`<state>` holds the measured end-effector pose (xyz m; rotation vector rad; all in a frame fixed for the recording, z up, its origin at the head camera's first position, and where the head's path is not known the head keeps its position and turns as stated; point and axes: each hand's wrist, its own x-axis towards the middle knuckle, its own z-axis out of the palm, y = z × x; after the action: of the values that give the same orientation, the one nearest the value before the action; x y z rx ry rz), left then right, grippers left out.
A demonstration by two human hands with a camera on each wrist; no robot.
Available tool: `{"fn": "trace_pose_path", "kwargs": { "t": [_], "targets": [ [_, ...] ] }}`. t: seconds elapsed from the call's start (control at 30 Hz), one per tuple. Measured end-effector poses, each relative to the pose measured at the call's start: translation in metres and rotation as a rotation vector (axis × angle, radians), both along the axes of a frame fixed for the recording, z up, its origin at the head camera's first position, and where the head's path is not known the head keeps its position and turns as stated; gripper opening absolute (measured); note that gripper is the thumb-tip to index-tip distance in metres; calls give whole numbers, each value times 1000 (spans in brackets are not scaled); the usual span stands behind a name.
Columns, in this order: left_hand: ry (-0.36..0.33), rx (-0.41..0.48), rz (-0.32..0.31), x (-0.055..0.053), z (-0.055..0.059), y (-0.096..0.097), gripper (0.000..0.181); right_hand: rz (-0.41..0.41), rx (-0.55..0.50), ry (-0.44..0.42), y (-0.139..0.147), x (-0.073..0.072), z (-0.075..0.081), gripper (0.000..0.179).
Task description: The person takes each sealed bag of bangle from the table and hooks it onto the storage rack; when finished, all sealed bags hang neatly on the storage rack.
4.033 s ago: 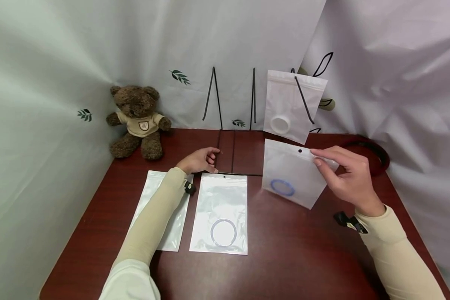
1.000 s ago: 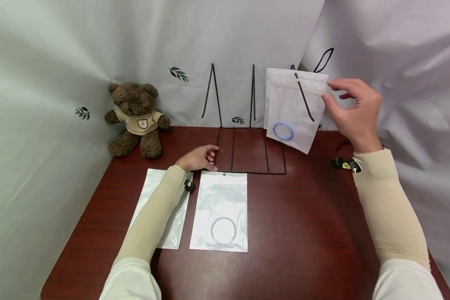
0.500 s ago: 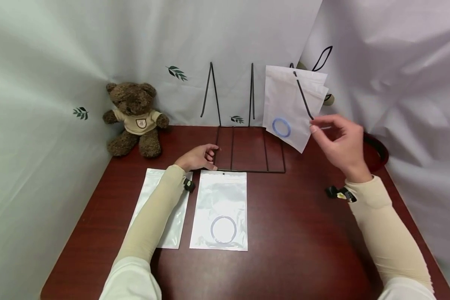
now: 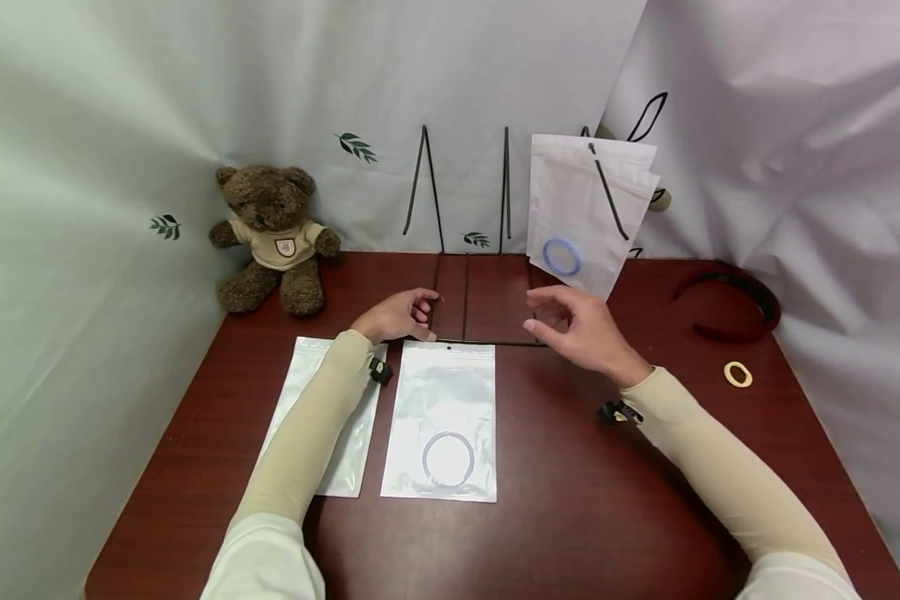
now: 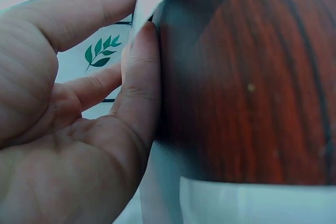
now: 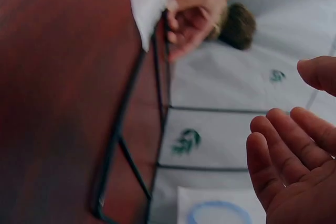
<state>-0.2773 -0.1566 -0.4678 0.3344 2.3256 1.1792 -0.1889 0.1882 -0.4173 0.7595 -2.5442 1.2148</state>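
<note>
Wire rack: stands at the rear of the desk; 3 upright hooks over a flat rod base; the rack carries pouches on its right hook.
Left hand: at the front left corner of the rack base; thumb at the corner, fingertips at the left rod.
Left grip: fingers bent, thumb and index finger apart; whether they clasp the rod, cannot tell.
Right hand: raised in front of the hung pouches, toward the right end of the base.
Right grip: wide; thumb separated from bent fingers.
Front pouch: on the right hook, tilted; a blue ring shows at its lower left.
Rear pouch: same hook, mostly covered.
Middle pouch: flat on the desk, just before the rack; contains 1 purplish ring.
Left pouch: flat, partly hidden by the left forearm.
Right side: dark red headband; small cream ring.
Rear left: seated brown teddy bear.
</note>
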Motion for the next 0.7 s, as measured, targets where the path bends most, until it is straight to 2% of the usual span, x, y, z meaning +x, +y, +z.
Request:
{"fn": "trace_pose_path", "kwargs": {
  "t": [0.1,0.4,0.57,0.7],
  "targets": [
    [-2,2,1,-1,-1,0,83,48,66,-20,-13,-1,-8,44],
    [0,1,1,-1,-2,1,83,192,371,-107,-46,-3,-32,72],
    [8,-5,-5,0,-1,1,83,274,494,-141,-61,4,-39,88],
    [13,-4,-5,1,0,1,82,304,572,-191,-68,12,-41,97]
  ]
}}
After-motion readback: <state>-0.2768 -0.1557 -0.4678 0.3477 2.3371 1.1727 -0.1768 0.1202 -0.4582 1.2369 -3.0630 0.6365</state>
